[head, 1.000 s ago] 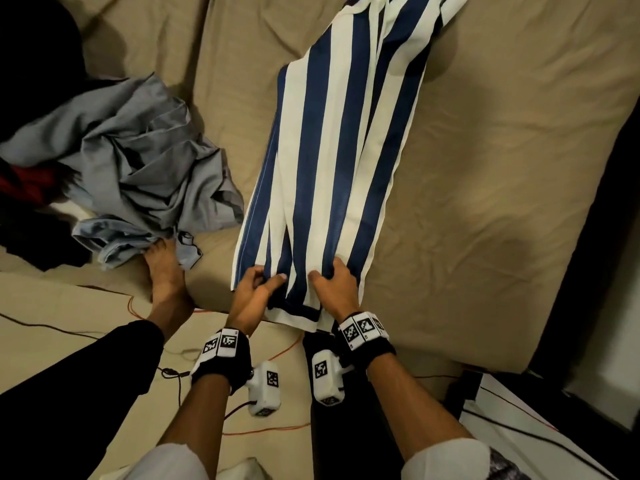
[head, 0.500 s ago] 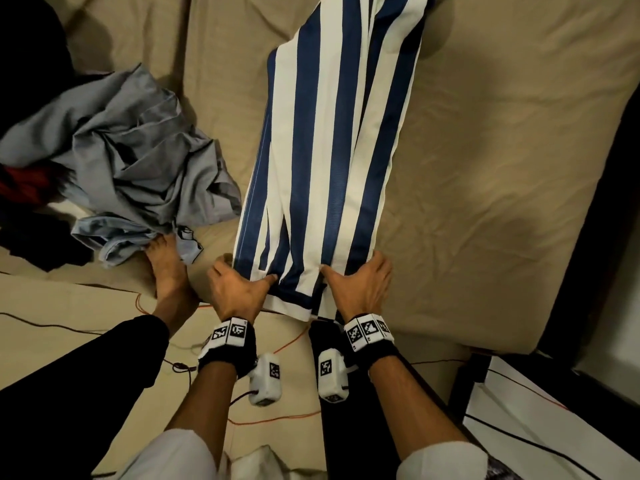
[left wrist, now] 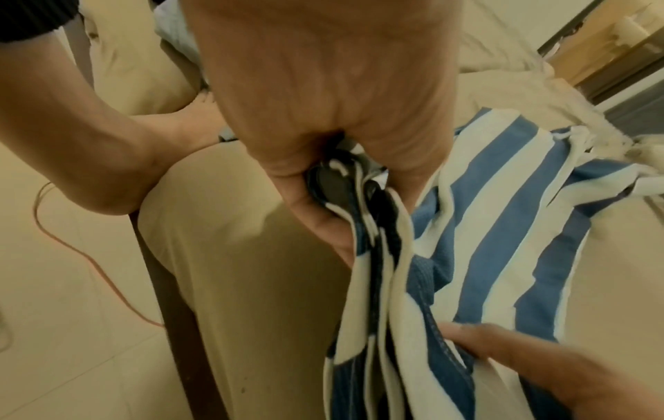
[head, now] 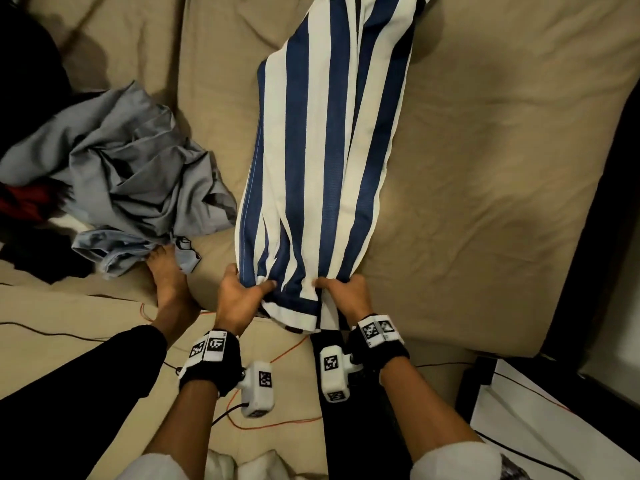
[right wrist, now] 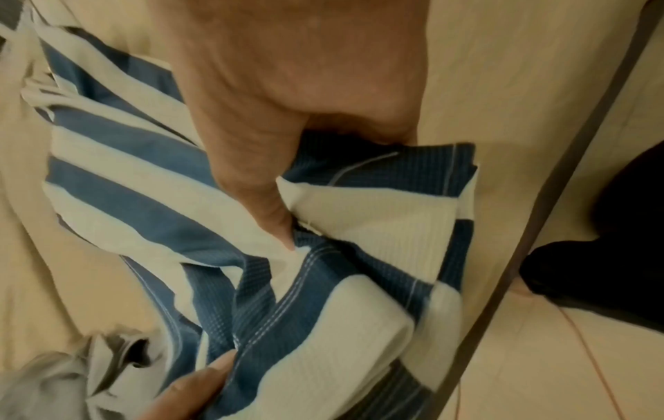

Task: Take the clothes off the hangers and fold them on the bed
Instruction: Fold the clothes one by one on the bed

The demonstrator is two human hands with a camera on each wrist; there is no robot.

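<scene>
A blue and white striped shirt (head: 322,161) lies lengthwise on the tan bed (head: 485,168), folded into a long narrow band. Its near hem hangs over the bed's front edge. My left hand (head: 242,292) grips the hem's left corner, thumb on top and fingers curled under. My right hand (head: 346,296) grips the hem's right corner the same way. In the left wrist view the left hand (left wrist: 323,182) bunches several layers of the striped shirt (left wrist: 503,204). The right wrist view shows the right hand (right wrist: 273,182) pinching the striped shirt (right wrist: 377,227) at its stitched hem.
A crumpled grey garment (head: 131,174) lies on the bed's left side, with dark and red clothes (head: 24,202) beyond it. A bare foot (head: 169,282) rests against the bed's front. An orange cable (head: 277,424) runs over the floor. White sheets (head: 540,410) lie at lower right.
Half a second ago both hands lay flat, smoothing the hem; now they have closed on its two corners. The shirt's near end has bunched slightly.
</scene>
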